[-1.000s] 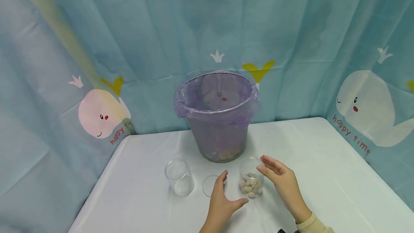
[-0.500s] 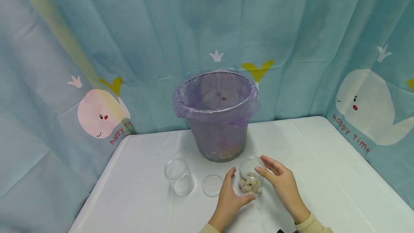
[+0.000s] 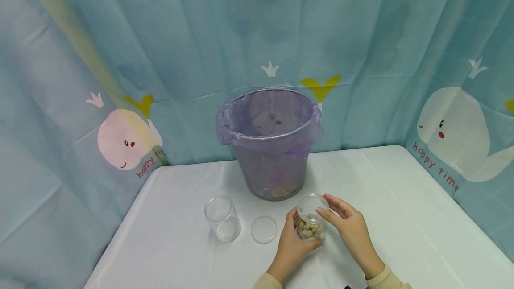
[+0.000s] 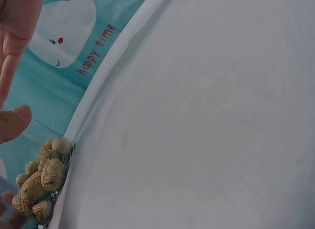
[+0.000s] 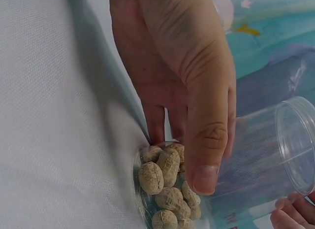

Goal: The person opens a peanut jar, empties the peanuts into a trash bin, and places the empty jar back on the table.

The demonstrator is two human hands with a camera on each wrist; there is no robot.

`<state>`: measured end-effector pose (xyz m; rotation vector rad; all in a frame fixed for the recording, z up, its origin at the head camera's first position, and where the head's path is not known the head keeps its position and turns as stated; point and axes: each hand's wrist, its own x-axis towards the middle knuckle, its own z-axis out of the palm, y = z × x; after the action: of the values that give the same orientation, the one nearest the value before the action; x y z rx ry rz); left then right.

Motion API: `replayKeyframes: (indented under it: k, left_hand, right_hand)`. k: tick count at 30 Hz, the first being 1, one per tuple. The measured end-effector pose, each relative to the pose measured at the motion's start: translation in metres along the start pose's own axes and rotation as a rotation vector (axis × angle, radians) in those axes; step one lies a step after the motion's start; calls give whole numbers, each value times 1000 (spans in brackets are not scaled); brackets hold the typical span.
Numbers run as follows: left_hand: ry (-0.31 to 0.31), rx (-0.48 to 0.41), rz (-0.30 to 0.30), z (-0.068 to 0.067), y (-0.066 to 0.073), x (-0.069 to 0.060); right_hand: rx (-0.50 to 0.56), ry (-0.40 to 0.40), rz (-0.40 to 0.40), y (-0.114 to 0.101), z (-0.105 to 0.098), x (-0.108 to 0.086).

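A clear plastic jar (image 3: 312,208) partly filled with unshelled peanuts (image 3: 308,229) is upright at the right of the white table. My left hand (image 3: 290,245) grips its lower part, thumb in front and fingers behind the left side. Higher up, my right hand (image 3: 348,225) holds the jar near its rim, thumb at the front. The right wrist view has a thumb against the jar wall (image 5: 246,155) by the peanuts (image 5: 170,189), with other fingertips near the rim. Peanuts (image 4: 42,179) also show at the left wrist view's left edge.
Left of the held jar lies a round clear lid (image 3: 264,230). Another clear jar, without peanuts (image 3: 223,220), stands farther left. Behind is a bin (image 3: 273,164) with a purple bag over its rim. A blue printed curtain (image 3: 180,48) surrounds the table (image 3: 401,191).
My left hand has moved right, off the lid, and has taken hold of the jar's lower part. The right hand has stayed nearly in place by the rim.
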<state>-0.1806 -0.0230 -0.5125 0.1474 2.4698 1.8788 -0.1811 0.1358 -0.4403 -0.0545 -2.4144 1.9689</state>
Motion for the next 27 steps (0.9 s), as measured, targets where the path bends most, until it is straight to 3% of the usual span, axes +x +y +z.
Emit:
replayKeyframes:
  k: [10,27]
  left_hand:
    - [-10,-2,-30,5,-1,5]
    - [-12,34,-36,-10,11,1]
  right_hand:
    - [9,8,-1,3,1,-1]
    - [52,5,-3,0,1,-2]
